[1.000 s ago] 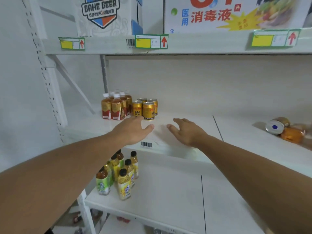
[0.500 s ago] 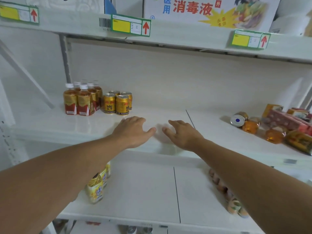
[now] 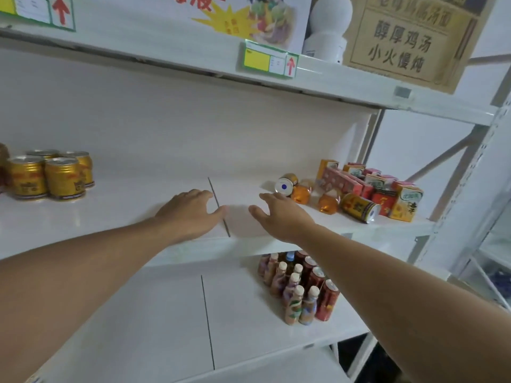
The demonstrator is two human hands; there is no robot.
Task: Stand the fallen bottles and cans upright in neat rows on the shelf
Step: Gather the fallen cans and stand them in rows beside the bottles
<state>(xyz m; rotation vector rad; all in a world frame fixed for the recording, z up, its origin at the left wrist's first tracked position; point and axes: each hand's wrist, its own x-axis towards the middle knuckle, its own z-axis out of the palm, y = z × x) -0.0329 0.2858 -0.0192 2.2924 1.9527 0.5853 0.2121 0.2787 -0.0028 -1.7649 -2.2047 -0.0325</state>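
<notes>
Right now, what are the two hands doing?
Left hand: open, flat over the shelf, holding nothing.
Right hand: open, empty.

The shelf (image 3: 110, 217) is smooth, faintly glossy white board; the left cans (image 3: 65, 178) are shiny gold metal; the far right cartons (image 3: 405, 201) are printed card; the upper box (image 3: 406, 42) is matt brown cardboard.

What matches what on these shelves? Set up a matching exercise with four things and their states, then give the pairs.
Things:
1. gold cans
2. red-and-gold can
3. small bottles
4. right hand

States:
A. lying on its side, middle shelf, right
B. empty, palm down on the middle shelf
C. upright in a group, middle shelf, left
D. upright in a cluster, lower shelf

Pairs: 1-C, 2-A, 3-D, 4-B
</notes>
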